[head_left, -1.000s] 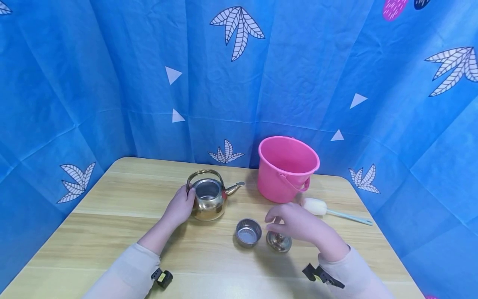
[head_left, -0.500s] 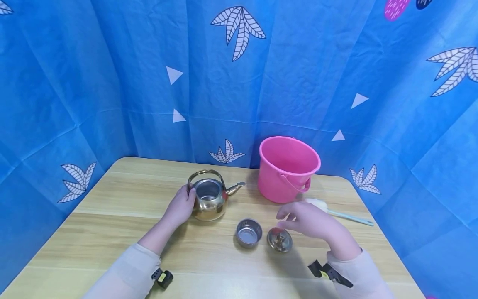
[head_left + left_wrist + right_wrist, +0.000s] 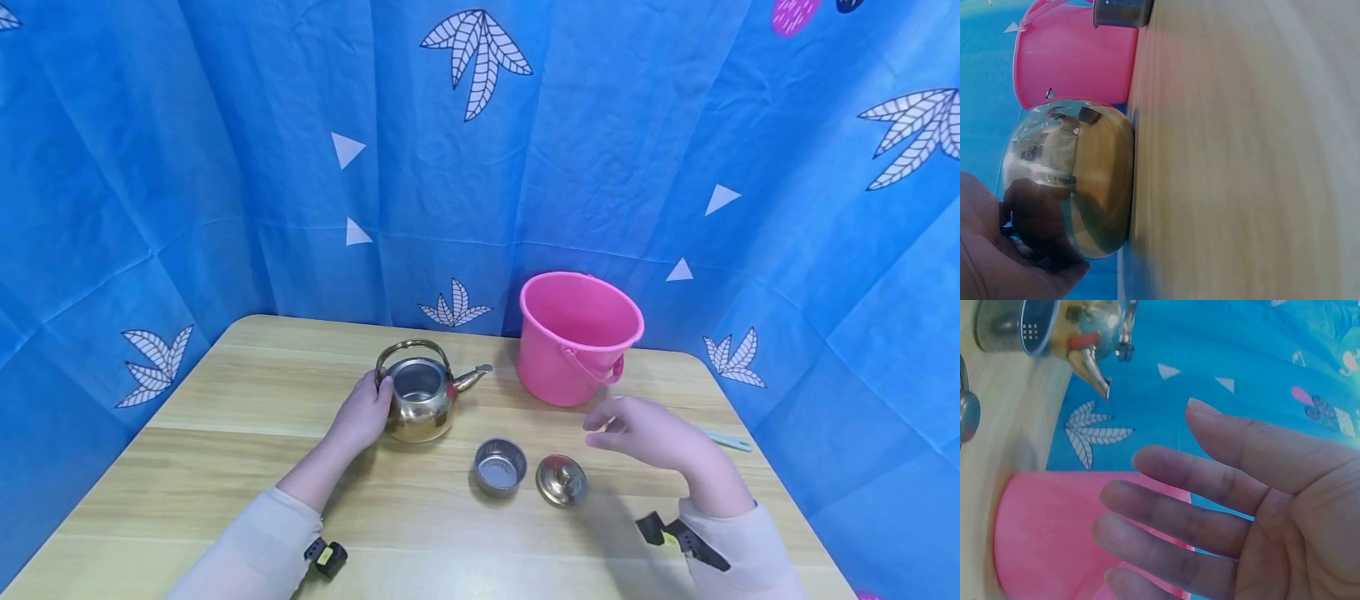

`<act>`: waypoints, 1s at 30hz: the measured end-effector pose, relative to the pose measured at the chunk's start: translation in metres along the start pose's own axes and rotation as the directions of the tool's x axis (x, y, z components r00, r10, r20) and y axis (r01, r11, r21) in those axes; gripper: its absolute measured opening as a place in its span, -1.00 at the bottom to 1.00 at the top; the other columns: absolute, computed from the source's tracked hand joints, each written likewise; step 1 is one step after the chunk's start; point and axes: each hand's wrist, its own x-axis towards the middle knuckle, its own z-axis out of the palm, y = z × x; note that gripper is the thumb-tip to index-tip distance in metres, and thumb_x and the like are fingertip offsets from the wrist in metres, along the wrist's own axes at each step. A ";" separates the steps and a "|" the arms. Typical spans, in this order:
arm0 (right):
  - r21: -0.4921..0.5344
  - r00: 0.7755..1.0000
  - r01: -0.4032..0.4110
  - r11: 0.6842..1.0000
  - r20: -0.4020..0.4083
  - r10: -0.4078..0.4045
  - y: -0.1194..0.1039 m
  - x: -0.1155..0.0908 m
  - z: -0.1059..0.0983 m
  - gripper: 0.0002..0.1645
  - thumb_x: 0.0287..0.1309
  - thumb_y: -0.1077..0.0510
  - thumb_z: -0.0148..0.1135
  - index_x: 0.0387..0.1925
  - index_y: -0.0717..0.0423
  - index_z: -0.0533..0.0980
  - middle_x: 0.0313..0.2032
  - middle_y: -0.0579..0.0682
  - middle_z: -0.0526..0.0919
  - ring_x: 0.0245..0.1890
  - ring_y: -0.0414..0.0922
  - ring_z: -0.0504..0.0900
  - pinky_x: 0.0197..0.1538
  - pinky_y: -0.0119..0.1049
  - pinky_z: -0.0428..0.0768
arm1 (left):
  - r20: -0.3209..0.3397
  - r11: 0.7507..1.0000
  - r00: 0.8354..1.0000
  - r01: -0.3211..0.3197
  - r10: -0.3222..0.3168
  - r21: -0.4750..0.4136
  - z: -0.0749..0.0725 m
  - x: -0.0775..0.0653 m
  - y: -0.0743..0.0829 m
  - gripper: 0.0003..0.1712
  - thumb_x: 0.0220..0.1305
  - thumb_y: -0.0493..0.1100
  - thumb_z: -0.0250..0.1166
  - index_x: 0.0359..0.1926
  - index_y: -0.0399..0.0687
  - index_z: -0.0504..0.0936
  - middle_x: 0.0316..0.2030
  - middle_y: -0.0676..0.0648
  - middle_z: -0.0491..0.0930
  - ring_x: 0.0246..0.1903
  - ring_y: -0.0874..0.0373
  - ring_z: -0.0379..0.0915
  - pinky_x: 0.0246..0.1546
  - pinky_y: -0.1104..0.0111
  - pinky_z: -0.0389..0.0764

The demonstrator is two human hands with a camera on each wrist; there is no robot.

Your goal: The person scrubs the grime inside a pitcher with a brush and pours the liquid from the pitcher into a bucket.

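A brass-coloured teapot (image 3: 420,421), its top uncovered, stands on the table at centre left, spout to the right. My left hand (image 3: 365,412) grips its side near the base of the hoop handle, thumb by the rim; the left wrist view shows fingers against the shiny body (image 3: 1100,187). A metal strainer cup (image 3: 499,467) sits to the right of the pot, and beside it lies the round lid (image 3: 562,481), knob up. Above the table, right of the lid, my right hand (image 3: 637,431) is held with nothing in it, fingers spread and loosely bent in the right wrist view.
Behind the right hand stands a pink bucket (image 3: 555,375) with its bail hanging down. A brush with a pale blue handle (image 3: 730,442) lies at the right, its white head hidden by the hand. Blue curtains (image 3: 300,167) surround the wooden table (image 3: 225,467).
My right hand has let go of the lid's knob and moved right and away, now covering the brush head. The lid stays on the table. My left hand has not moved.
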 end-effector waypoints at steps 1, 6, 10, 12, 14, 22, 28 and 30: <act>0.009 1.000 -0.006 1.000 0.000 0.006 0.002 -0.001 -0.001 -0.72 0.23 0.02 0.38 -0.09 0.06 0.67 -0.17 -0.13 0.72 -0.12 -0.07 0.68 -0.08 -0.10 0.68 | 0.002 1.000 1.000 0.001 -0.001 0.001 0.000 0.000 0.000 -0.35 0.60 -0.04 -0.25 0.37 -0.58 0.15 0.29 -0.56 0.28 0.34 -0.43 0.17 0.36 -0.17 0.20; 0.021 1.000 -0.027 0.999 -0.006 0.027 0.011 -0.002 -0.004 -0.73 0.24 0.01 0.36 -0.11 0.06 0.67 -0.19 -0.12 0.71 -0.14 -0.07 0.68 -0.08 -0.09 0.69 | 0.006 1.000 1.000 0.004 -0.004 -0.003 0.000 0.000 0.000 -0.35 0.60 -0.04 -0.25 0.37 -0.58 0.15 0.29 -0.56 0.28 0.34 -0.43 0.16 0.36 -0.17 0.20; 0.029 0.999 -0.040 0.999 -0.012 0.040 0.017 -0.003 -0.005 -0.73 0.25 0.03 0.36 -0.11 0.09 0.67 -0.20 -0.10 0.72 -0.13 -0.04 0.68 -0.07 -0.05 0.69 | 0.009 1.000 1.000 0.007 -0.007 -0.008 0.000 -0.001 0.000 -0.35 0.60 -0.05 -0.25 0.38 -0.58 0.14 0.29 -0.56 0.28 0.34 -0.43 0.16 0.36 -0.17 0.20; 0.039 0.998 -0.057 0.998 -0.015 0.058 0.019 -0.003 -0.006 -0.72 0.25 0.03 0.36 -0.09 0.09 0.67 -0.18 -0.08 0.72 -0.11 -0.02 0.68 -0.05 -0.03 0.69 | 0.007 1.000 1.000 0.008 -0.008 -0.011 0.000 -0.001 0.000 -0.35 0.60 -0.05 -0.25 0.37 -0.57 0.16 0.27 -0.55 0.29 0.34 -0.43 0.17 0.35 -0.18 0.21; 0.054 0.996 -0.083 0.995 -0.017 0.084 0.021 -0.004 -0.006 -0.71 0.26 0.03 0.36 -0.07 0.09 0.67 -0.16 -0.07 0.71 -0.08 0.01 0.67 -0.03 0.00 0.68 | 0.006 1.000 1.000 0.008 -0.008 -0.012 0.000 -0.001 0.000 -0.36 0.60 -0.04 -0.25 0.37 -0.57 0.17 0.26 -0.55 0.30 0.33 -0.43 0.18 0.35 -0.18 0.21; 0.043 0.992 -0.117 0.992 -0.051 0.119 0.031 -0.006 -0.011 -0.66 0.28 -0.08 0.32 -0.07 0.05 0.68 -0.13 -0.07 0.71 -0.04 0.03 0.65 0.02 0.07 0.64 | 0.003 1.000 1.000 0.002 -0.002 -0.010 0.000 -0.001 0.001 -0.36 0.60 -0.04 -0.24 0.37 -0.56 0.17 0.26 -0.54 0.31 0.34 -0.41 0.18 0.36 -0.17 0.21; 0.021 0.987 -0.145 0.989 -0.074 0.146 0.043 -0.007 -0.012 -0.60 0.30 -0.12 0.28 -0.09 0.11 0.67 -0.17 -0.06 0.70 -0.09 -0.01 0.64 -0.02 0.08 0.63 | -0.015 1.000 1.000 -0.018 0.018 -0.017 0.000 -0.002 0.001 -0.39 0.61 -0.06 -0.22 0.34 -0.57 0.21 0.25 -0.53 0.34 0.34 -0.39 0.20 0.35 -0.15 0.24; 0.013 0.985 -0.155 0.988 -0.080 0.156 0.048 -0.007 -0.012 -0.62 0.32 -0.09 0.26 -0.10 0.14 0.67 -0.18 -0.04 0.71 -0.11 0.00 0.64 -0.02 0.09 0.63 | -0.021 1.000 1.000 -0.021 0.021 -0.018 0.001 -0.002 0.001 -0.40 0.60 -0.07 -0.22 0.33 -0.56 0.23 0.23 -0.53 0.36 0.33 -0.38 0.22 0.34 -0.15 0.25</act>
